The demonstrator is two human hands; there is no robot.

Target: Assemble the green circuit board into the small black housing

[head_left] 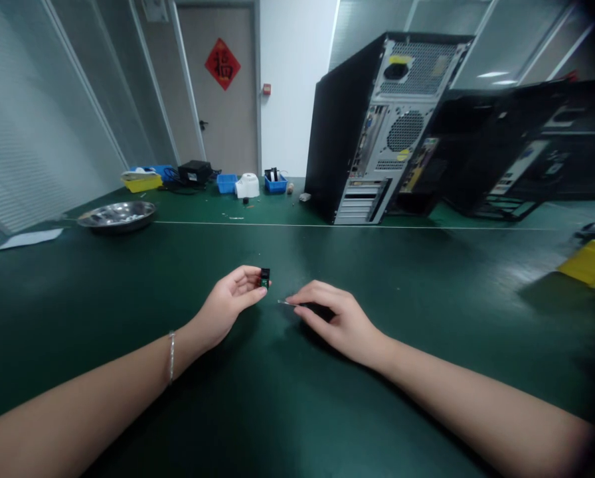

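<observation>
Between the thumb and fingers of my left hand [235, 295] is a small black part with a green circuit board [265, 279], held upright just above the table. My right hand [342, 322] pinches a thin metal tool [287, 303], whose tip points left toward the small part without touching it. The fingers and palm hide most of the tool, so its exact kind does not show. Both hands are over the middle of the dark green table [287, 411], a short gap apart.
A metal bowl [118, 216] and a white sheet [31, 239] lie at the left. Blue bins [226, 183], a white plastic piece [248, 186] and a black box [195, 172] line the back. A computer tower [344, 133] stands back right; a yellow bin [591, 262] is at the right edge.
</observation>
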